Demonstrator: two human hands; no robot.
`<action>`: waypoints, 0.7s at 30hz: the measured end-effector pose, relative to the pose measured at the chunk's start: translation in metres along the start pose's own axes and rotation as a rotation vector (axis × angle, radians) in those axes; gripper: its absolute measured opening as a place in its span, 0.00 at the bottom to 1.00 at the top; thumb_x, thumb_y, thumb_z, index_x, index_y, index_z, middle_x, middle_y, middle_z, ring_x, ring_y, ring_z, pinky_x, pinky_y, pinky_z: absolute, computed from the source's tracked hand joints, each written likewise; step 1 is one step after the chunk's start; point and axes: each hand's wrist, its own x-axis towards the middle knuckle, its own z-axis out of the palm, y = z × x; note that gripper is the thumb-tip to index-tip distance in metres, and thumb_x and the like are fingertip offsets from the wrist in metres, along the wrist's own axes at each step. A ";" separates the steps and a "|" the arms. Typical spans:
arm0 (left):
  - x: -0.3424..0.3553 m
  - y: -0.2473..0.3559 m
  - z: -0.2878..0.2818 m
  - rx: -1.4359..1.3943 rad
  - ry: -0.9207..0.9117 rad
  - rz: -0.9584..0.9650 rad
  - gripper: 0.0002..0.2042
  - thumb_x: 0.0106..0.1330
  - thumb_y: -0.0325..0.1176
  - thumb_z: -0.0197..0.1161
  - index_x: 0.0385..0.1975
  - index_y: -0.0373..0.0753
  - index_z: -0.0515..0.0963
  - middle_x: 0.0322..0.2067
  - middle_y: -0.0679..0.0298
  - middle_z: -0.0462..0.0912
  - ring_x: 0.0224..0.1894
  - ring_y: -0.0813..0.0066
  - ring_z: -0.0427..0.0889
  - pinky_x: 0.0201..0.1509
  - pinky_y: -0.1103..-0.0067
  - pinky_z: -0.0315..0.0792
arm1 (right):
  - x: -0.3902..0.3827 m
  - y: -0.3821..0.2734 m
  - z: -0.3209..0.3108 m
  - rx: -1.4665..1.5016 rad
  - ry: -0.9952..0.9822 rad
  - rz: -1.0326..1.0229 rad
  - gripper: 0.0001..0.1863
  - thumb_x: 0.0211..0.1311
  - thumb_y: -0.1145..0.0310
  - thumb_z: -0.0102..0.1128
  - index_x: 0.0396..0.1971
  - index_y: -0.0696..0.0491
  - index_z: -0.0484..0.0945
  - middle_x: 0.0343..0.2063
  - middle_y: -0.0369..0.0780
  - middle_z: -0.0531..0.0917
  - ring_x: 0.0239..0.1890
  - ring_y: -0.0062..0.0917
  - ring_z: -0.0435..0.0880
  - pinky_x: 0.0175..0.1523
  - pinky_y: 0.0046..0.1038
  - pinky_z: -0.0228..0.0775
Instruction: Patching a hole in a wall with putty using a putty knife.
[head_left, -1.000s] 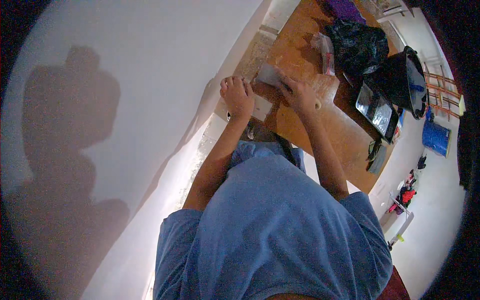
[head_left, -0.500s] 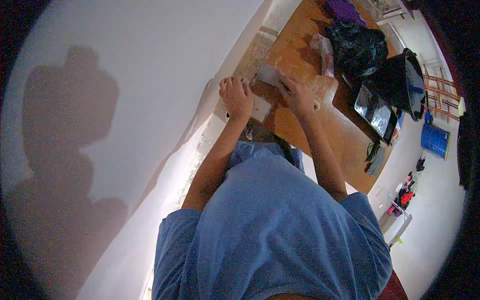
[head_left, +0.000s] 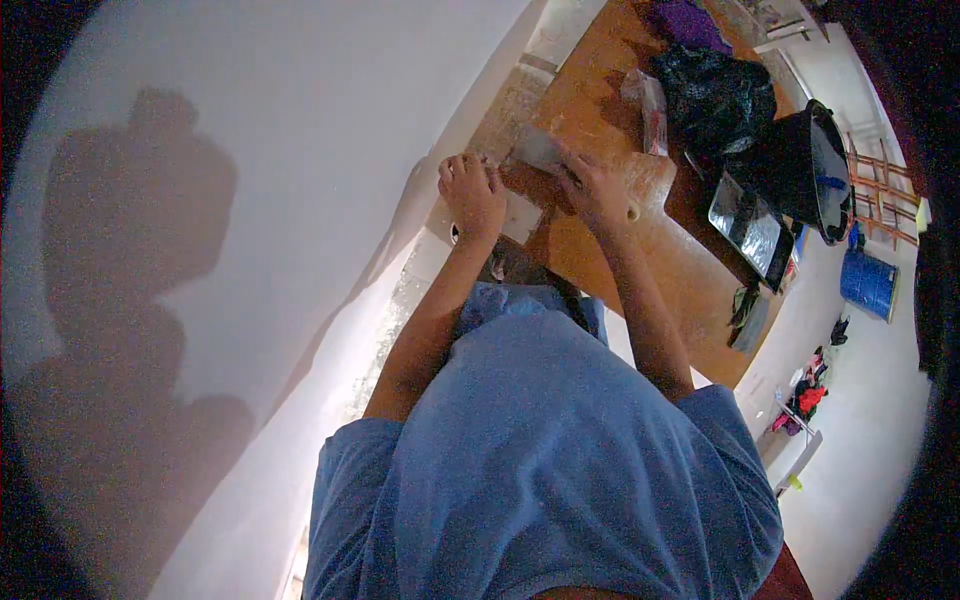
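— Left hand (head_left: pixel 472 195): curled into a loose fist, knuckles up, pressed down on a pale flat sheet (head_left: pixel 520 212) at the near edge of the wooden table (head_left: pixel 640 255). Clenched rather than spread; whether anything sits inside the fist, cannot tell.

— And the right hand (head_left: pixel 597 190)?

— Fingers bent over a small greyish transparent packet (head_left: pixel 538 150), pinching its near end. Lies on the table just beyond the left hand, touching the right fingertips.

— Changed since a second ago?

— Hardly. Both hands kept at the same spot on the table edge, left fist a touch lower, right hand shifted slightly along the packet. Packet itself barely moved.

— Arm pose?

— Both forearms stretched away from a blue shirt (head_left: pixel 540 470), elbows bent a little, converging toward the table edge. Left forearm nearly straight, wrist flexed down. Right forearm angled inward, wrist turned so the back of the hand faces up.

— Elsewhere on the table?

— Farther along from the packet: a clear plastic bag (head_left: pixel 650 110) with something red inside, a crumpled black bag (head_left: pixel 715 100) beside it, a purple cloth (head_left: pixel 690 22) at the far end. Toward the table's right side: a shiny metal tray (head_left: pixel 750 228), and a black bucket (head_left: pixel 815 170) just past it. A blue barrel (head_left: pixel 868 285) off the table, on the floor, well apart.
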 end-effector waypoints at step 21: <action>0.002 0.005 -0.006 -0.055 -0.030 -0.040 0.12 0.63 0.35 0.56 0.41 0.34 0.75 0.46 0.51 0.73 0.56 0.51 0.67 0.58 0.57 0.63 | -0.005 -0.014 -0.015 0.079 0.081 -0.034 0.25 0.64 0.60 0.56 0.62 0.36 0.69 0.38 0.46 0.83 0.39 0.43 0.82 0.44 0.41 0.75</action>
